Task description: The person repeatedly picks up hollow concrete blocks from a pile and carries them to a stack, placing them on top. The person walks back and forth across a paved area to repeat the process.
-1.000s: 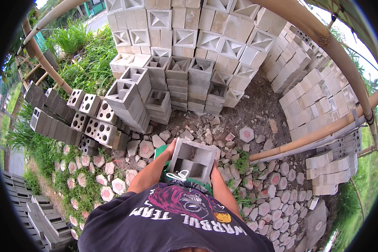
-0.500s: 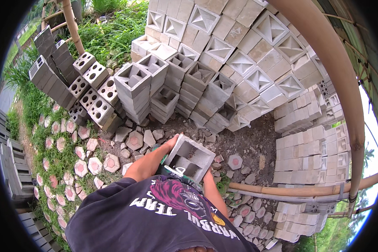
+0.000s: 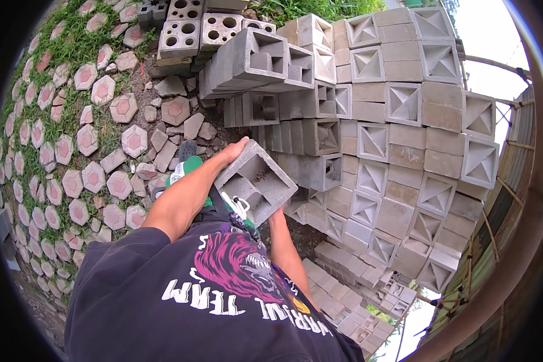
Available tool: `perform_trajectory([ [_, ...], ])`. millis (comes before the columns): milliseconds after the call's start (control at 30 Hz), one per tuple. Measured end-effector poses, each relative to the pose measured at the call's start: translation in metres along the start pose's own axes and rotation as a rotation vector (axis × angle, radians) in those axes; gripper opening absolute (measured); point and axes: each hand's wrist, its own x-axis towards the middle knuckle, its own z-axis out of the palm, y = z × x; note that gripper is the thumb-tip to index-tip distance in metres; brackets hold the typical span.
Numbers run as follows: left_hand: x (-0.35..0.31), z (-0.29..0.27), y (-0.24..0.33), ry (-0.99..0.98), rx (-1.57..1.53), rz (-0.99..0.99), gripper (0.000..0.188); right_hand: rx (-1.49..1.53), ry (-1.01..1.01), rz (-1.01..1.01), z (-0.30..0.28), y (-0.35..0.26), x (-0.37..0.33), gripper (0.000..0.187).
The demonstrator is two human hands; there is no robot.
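I hold a grey concrete vent block (image 3: 277, 188) in front of my waist, its recessed face with raised square parts turned up. My left hand (image 3: 234, 151) is closed on its far left edge. At the near right edge, my right hand (image 3: 277, 217) grips from below, its fingers mostly hidden by the block. A white cord (image 3: 238, 207) at my waist shows against the block's near left side. Just beyond the block stand stacks of similar grey vent blocks (image 3: 232, 63), with their hollow faces showing.
A tall wall of pale blocks (image 3: 404, 154) rises on the right. Blocks with round holes (image 3: 180, 37) are piled at the far left. Hexagonal pavers (image 3: 134, 140) and broken pieces lie over grass and soil. A curved brown pole (image 3: 513, 265) crosses the right side.
My view has turned right, bringing the block wall and stacks nearer the middle. The vent block stays in both hands and is closer to the stacks.
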Motion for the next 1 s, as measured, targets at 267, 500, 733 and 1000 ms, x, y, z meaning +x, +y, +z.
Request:
perform_trajectory([
  [267,-0.006,-0.043,-0.052,0.28,-0.707,-0.025,0.08,-0.442,-0.118,0.296,0.073,-0.036,0.06,0.047],
  [500,-0.044,-0.038,-0.1,0.653,-1.047,-0.055,0.073,-0.677,-0.157,0.505,0.115,-0.004,0.101,0.047],
  [733,0.0,-0.026,-0.127,0.759,-1.238,-0.059,0.062,-0.786,-0.244,0.719,0.098,0.029,0.162,0.047],
  [1000,0.156,-0.003,-0.141,0.774,-0.911,-0.164,0.062,-0.423,-0.171,0.85,-0.005,0.036,0.294,0.047],
])
